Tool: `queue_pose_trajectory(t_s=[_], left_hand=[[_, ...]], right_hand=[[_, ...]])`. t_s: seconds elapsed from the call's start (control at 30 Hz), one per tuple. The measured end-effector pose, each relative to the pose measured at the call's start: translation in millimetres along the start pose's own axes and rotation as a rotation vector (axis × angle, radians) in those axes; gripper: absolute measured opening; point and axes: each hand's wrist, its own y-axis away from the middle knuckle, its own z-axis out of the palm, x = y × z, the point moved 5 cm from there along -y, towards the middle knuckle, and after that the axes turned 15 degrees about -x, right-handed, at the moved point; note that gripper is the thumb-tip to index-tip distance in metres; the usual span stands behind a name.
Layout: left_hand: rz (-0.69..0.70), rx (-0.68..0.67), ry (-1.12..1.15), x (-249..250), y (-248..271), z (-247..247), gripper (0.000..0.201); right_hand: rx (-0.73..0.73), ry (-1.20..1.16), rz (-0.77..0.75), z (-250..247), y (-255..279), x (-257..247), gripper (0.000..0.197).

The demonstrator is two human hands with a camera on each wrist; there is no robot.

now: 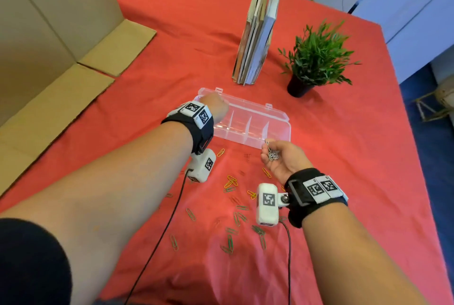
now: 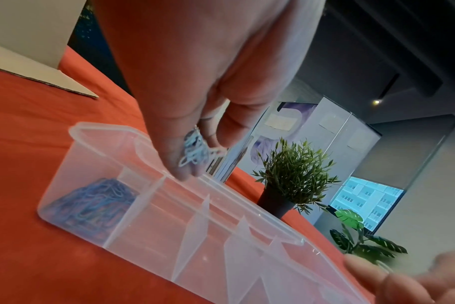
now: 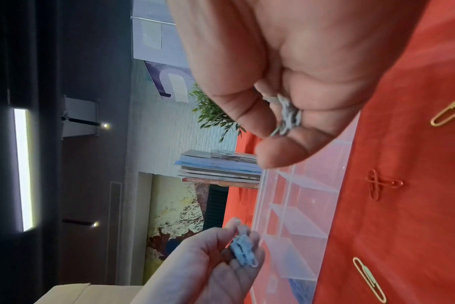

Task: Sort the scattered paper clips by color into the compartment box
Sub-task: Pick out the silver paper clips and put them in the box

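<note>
The red cloth (image 1: 344, 157) carries a clear divided box (image 1: 282, 130), which lies crosswise in front of the person with its lid open behind it. The left hand (image 1: 216, 105) hangs over the box's left end, thumb and fingers pinching a small bunch of blue clips (image 2: 195, 150). The end cell below it holds a blue pile (image 2: 96, 201), and the other cells look bare. The right hand (image 1: 285, 159) hovers palm up at the box's near right corner, fingers curled round a bunch of silver clips (image 1: 271, 153). Green, yellow and red clips (image 1: 231, 182) lie scattered on the cloth nearer the body.

The step appears to be dropping the blue bunch onto its pile. In the wrist view the fingertips sit roughly above the first divider. The person therefore does well to shift the hand towards the end wall, lower it inside the rim, and only then part the fingers, so that no clip bounces into the neighbouring cell.
</note>
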Motion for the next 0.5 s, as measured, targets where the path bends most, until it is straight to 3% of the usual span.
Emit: queue_pose_trajectory(t_s=[0.2, 0.33, 0.43, 0.47, 0.5], left_hand=[[0.035, 0.097, -0.016, 7.0, 14.8, -5.0, 0.035], [0.088, 0.148, 0.156, -12.2, 34.0, -17.9, 0.035], [0.113, 0.233, 0.096, -40.7, 52.7, -31.6, 0.028], [0.11, 0.25, 0.087, -53.0, 60.2, -34.7, 0.027], [0.1, 0.25, 0.074, -67.0, 63.8, -37.6, 0.026]], right_hand=[[-0.047, 0.063, 0.04, 13.5, -6.6, -7.9, 0.024], [-0.048, 0.223, 0.042, 52.4, -25.2, -17.7, 0.025], [-0.035, 0.32, 0.006, 87.2, -43.4, -21.2, 0.023], [-0.037, 0.432, -0.022, 99.0, -49.2, -24.9, 0.019], [-0.032, 0.704, -0.01, 110.0, -53.3, -32.5, 0.015]])
